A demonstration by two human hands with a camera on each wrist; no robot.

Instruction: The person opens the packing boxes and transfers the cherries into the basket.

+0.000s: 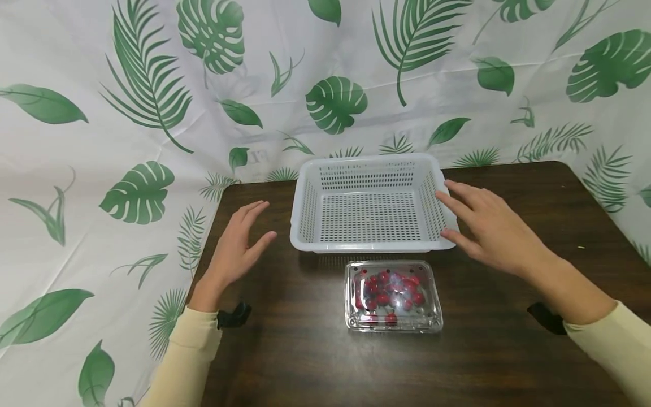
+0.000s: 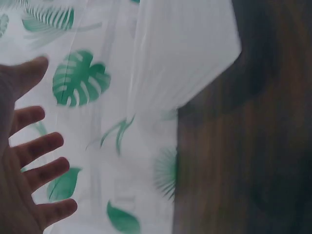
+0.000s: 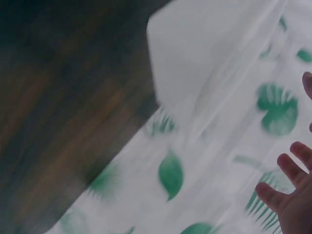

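Note:
A white slotted plastic basket (image 1: 371, 247) stands on the dark wooden table, with nothing inside it. In front of it lies a clear plastic clamshell box (image 1: 434, 314), its lid down over small red fruits (image 1: 389, 291) that look like cherries. My left hand (image 1: 234, 246) hovers left of the basket, fingers spread and holding nothing; the left wrist view shows the same spread fingers (image 2: 51, 141). On the other side, my right hand (image 1: 488, 226) is held with relaxed fingers, and its fingertips overlap the basket's right rim in the head view. Nothing is in its grasp.
The brown table (image 1: 290, 362) runs up to a white curtain (image 1: 285, 51) printed with green leaves, which hangs behind it and along its left side. A dark wrist mount (image 1: 235, 315) sits at the left cuff, another (image 1: 546, 317) at the right.

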